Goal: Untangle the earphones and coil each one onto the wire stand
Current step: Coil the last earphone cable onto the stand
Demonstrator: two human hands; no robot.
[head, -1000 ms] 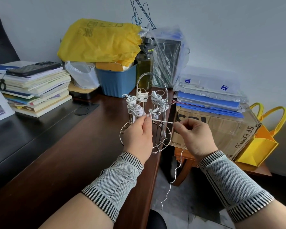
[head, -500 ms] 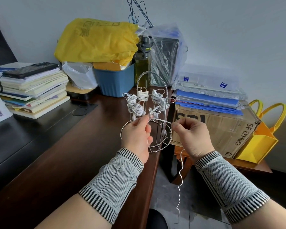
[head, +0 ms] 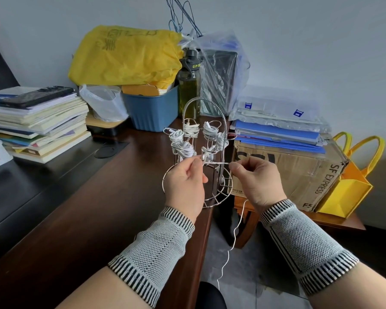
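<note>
A silver wire stand (head: 221, 192) with an arched handle sits at the right edge of the dark wooden desk (head: 94, 210). Several white earphones (head: 210, 130) are coiled on its upper loops. My left hand (head: 185, 186) pinches a white earphone cable (head: 216, 163) beside the stand's front loop. My right hand (head: 256, 184) pinches the same cable a short way to the right, holding it taut between the hands. The cable's loose tail (head: 230, 248) hangs from my right hand toward the floor.
A stack of books with a phone (head: 35, 98) on top lies at the left. Behind the stand are a blue bin (head: 152, 110), a yellow bag (head: 125, 56) and a green bottle (head: 188, 85). A cardboard box (head: 299, 175) and yellow tote (head: 352, 186) sit to the right.
The taut stretch of cable between my hands has shortened, and the hanging tail has risen. Both hands stay at the stand's front loop.
</note>
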